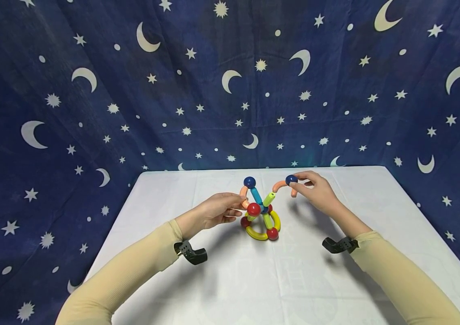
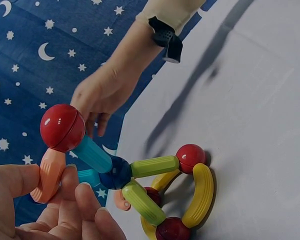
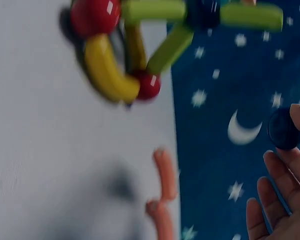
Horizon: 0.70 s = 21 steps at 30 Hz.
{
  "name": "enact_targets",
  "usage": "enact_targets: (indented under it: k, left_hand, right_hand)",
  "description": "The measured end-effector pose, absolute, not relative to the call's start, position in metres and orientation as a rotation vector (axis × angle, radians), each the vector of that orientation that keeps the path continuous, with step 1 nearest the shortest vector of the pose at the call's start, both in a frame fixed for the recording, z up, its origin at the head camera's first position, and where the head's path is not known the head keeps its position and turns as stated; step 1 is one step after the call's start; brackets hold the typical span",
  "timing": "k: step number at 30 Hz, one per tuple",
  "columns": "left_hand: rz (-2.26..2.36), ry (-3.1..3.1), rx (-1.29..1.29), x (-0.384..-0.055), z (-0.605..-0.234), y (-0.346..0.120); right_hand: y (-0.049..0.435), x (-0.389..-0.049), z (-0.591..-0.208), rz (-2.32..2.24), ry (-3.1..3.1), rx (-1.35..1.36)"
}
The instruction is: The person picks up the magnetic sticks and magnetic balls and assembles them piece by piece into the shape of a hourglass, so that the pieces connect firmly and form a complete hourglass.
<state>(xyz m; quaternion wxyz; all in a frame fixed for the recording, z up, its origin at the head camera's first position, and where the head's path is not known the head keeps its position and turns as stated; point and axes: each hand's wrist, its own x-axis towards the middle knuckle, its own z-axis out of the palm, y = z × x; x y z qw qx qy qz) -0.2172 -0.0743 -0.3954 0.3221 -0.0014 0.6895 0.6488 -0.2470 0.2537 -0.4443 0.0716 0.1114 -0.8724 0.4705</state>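
Note:
A construction of magnetic rods and balls stands on the white table: yellow curved rods [image 1: 256, 234] joined by red balls [image 1: 272, 233] form its base, and green rods [image 2: 144, 202] rise to a central blue ball [image 2: 115, 173]. My left hand [image 1: 223, 209] pinches an orange curved rod [image 2: 50, 172] between thumb and fingers, beneath a red ball [image 2: 62, 128] on a light blue rod [image 2: 92, 154]. Another blue ball [image 1: 249, 182] tops the far side. My right hand [image 1: 316, 192] pinches a loose blue ball [image 3: 284, 129], apart from the construction's free green rod [image 1: 269, 199].
Two orange curved rods [image 3: 165, 175] lie on the table near its far edge, beyond my right hand. The white cloth [image 1: 246, 284] covers the table. Behind it hangs a dark blue curtain [image 1: 213, 113] with moons and stars.

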Motion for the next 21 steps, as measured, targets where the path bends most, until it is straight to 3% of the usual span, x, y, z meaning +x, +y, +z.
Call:
enact_targets:
  k: [9,21]
  left_hand:
    - [1.705,1.797,-0.01,-0.217,-0.395,-0.075]
    - [1.699,1.801,-0.011,-0.216,-0.394,-0.076]
  right_hand:
    - [0.219,-0.222,-0.418,1.488,-2.607,0.5]
    - [0.215,-0.213,-0.414,1.504,-2.601,0.518]
